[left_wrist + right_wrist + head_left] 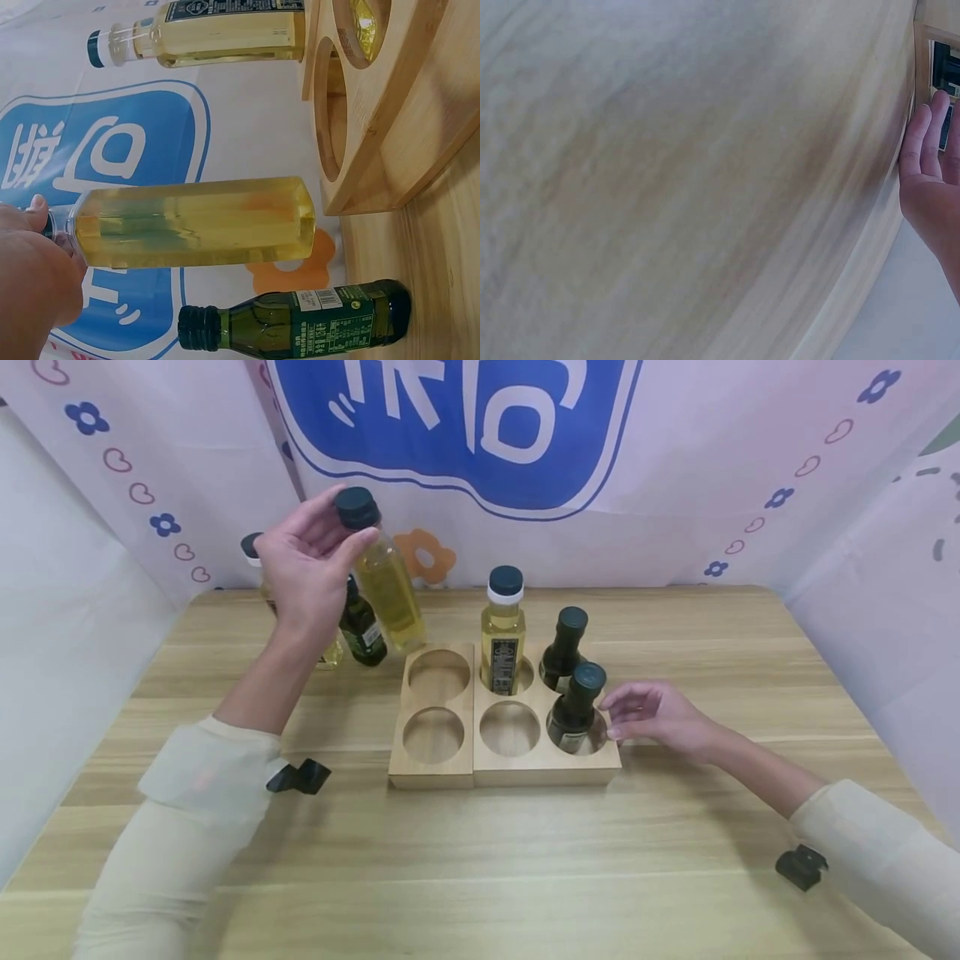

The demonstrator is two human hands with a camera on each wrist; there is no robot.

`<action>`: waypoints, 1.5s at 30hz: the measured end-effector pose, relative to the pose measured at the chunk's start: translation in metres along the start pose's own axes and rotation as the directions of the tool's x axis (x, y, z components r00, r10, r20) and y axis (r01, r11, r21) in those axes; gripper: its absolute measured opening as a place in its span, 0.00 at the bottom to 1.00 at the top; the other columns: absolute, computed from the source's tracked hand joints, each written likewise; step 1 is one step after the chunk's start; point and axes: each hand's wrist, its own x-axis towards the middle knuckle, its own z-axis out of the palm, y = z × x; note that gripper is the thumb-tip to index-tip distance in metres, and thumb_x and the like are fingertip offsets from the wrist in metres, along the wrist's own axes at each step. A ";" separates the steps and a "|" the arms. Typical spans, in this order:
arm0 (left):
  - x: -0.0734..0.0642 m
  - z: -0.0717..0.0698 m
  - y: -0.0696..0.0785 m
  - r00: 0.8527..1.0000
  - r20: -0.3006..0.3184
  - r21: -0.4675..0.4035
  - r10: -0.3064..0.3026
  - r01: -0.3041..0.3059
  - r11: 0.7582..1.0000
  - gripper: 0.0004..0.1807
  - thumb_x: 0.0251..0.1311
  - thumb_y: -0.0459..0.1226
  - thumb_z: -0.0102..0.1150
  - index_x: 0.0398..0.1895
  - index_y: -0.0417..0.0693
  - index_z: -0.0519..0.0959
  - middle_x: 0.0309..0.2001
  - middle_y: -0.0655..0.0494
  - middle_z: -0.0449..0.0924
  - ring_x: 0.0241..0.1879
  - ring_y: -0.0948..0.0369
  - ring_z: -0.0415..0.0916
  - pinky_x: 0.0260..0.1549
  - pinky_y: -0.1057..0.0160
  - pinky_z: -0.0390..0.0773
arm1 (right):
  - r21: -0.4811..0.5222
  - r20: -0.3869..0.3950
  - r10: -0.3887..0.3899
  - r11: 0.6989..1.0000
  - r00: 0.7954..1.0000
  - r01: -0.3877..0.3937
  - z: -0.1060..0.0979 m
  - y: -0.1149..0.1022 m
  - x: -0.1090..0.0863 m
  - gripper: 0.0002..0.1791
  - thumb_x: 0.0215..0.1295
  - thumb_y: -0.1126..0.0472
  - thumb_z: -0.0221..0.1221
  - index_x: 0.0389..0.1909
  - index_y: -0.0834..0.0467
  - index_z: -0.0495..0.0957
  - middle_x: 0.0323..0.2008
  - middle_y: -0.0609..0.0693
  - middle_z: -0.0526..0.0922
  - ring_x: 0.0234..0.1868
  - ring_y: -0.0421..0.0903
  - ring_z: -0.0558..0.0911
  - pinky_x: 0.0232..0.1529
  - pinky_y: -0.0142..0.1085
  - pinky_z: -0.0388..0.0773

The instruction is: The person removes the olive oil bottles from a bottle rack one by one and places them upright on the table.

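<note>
Above the table (645, 860), left hand (311, 564) gripping a clear yellow-oil bottle (392, 597) near its cap, right hand (663, 722), fingers relaxed, at the right end of the wooden bottle rack (540, 777).

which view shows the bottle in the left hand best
Left wrist: the bottle appears large and side-on, though the left hand hides some of its top. Head shows it smaller, cap visible; right wrist doesn't show it.

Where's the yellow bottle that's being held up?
In the head view, it's left of centre: the left hand holds the yellow bottle just right of a dark green bottle, near the wooden holder.
</note>
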 end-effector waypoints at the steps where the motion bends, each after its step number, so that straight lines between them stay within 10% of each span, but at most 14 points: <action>1: 0.001 0.001 -0.001 1.000 -0.004 -0.004 0.003 -0.003 1.000 0.24 0.51 0.19 0.74 0.54 0.38 0.85 0.52 0.43 0.87 0.47 0.57 0.88 0.54 0.63 0.86 | 0.001 0.001 -0.001 1.000 1.000 0.001 0.000 0.000 0.000 0.20 0.56 0.78 0.68 0.47 0.56 0.83 0.42 0.49 0.87 0.43 0.43 0.85 0.45 0.34 0.89; 14: 0.006 0.006 -0.012 1.000 -0.019 0.045 0.009 -0.009 0.999 0.25 0.51 0.20 0.74 0.54 0.38 0.85 0.53 0.43 0.87 0.47 0.58 0.88 0.54 0.63 0.86 | 0.026 0.010 -0.029 0.999 1.000 0.029 0.000 0.000 -0.001 0.20 0.57 0.79 0.67 0.46 0.54 0.84 0.42 0.48 0.87 0.43 0.42 0.85 0.45 0.33 0.89; 45: 0.003 0.006 -0.040 0.981 -0.009 0.186 -0.195 0.193 0.963 0.25 0.54 0.24 0.76 0.57 0.36 0.82 0.57 0.39 0.84 0.54 0.56 0.86 0.56 0.66 0.85 | 0.006 0.005 -0.001 1.000 1.000 0.001 0.000 0.000 0.000 0.20 0.57 0.78 0.67 0.46 0.54 0.84 0.42 0.48 0.87 0.44 0.42 0.85 0.46 0.34 0.89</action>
